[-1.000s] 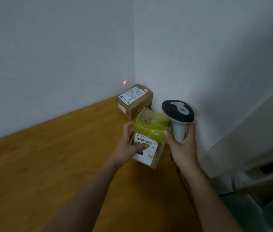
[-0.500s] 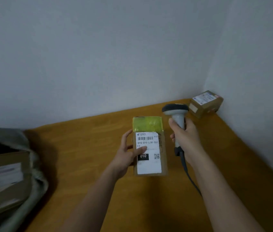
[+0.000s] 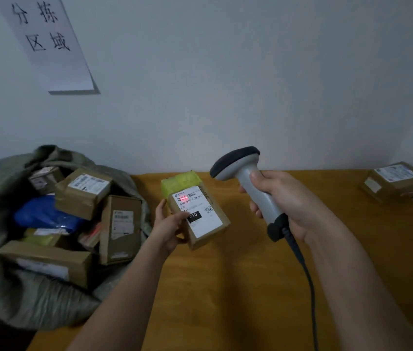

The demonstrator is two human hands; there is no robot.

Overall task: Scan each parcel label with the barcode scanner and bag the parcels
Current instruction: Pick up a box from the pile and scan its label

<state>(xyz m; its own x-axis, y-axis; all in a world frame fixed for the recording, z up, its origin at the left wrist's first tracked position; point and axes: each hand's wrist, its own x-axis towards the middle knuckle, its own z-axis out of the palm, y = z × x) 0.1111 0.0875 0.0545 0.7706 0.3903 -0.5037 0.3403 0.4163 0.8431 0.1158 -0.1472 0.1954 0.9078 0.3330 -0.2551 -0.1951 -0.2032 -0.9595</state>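
**Label under the beam**

The left hand (image 3: pixel 168 225) grips the parcel (image 3: pixel 196 214) above the table (image 3: pixel 238 287), label tilted up so the scanner (image 3: pixel 248 183), clasped in the right hand (image 3: pixel 284 201), throws its red light on the barcode. Left of the parcel the bag (image 3: pixel 23 295) gapes, crowded with boxes; the gap between looks unobstructed.

A: Wall sign (image 3: pixel 45 39)?
B: Handwritten, black on white: "分拣区域".
A: Held parcel's label (image 3: pixel 198 211)?
B: "010 010 L30 551"; "010" white on a black patch; QR code. Smaller print unreadable.
A: Bagged parcels?
B: Labels blurred.
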